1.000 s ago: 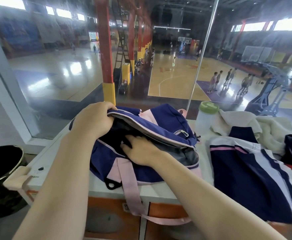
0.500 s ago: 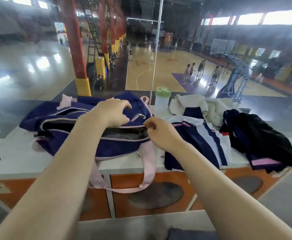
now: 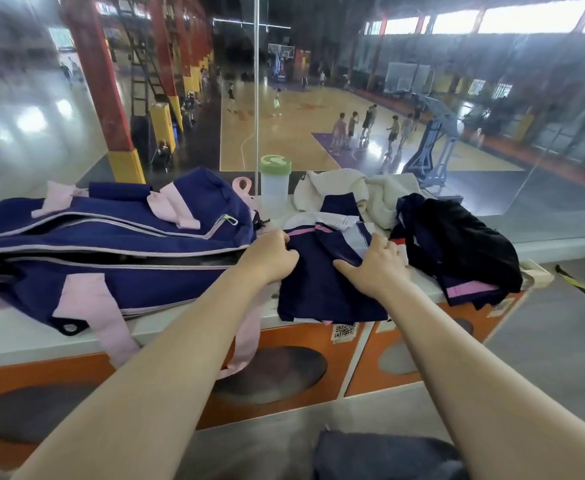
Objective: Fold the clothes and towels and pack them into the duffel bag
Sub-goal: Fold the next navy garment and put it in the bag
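Both hands are on the folded navy garment that lies on the white bench, just right of the duffel bag. Left hand is curled at the garment's left edge, beside the bag's open end; its grip looks closed on the cloth, though the fingertips are turned away from the camera, so I can't be sure how much fabric it holds. Right hand lies flat with its fingers spread, palm down on the garment's right part, pressing rather than pinching.

That garment is navy with white panels and a pink stripe near its far end. Its near edge hangs slightly over the bench front.

Navy with pink straps, the duffel bag lies on its side at the left, with its long zipper open along the top and a dark gap showing. One pink strap hangs down over the orange front of the bench.

Behind the garment sits a cream towel, bunched up, and to its left stands a clear bottle with a green lid. A black and navy heap of clothes lies unfolded at the right end of the bench, just beside the right hand.
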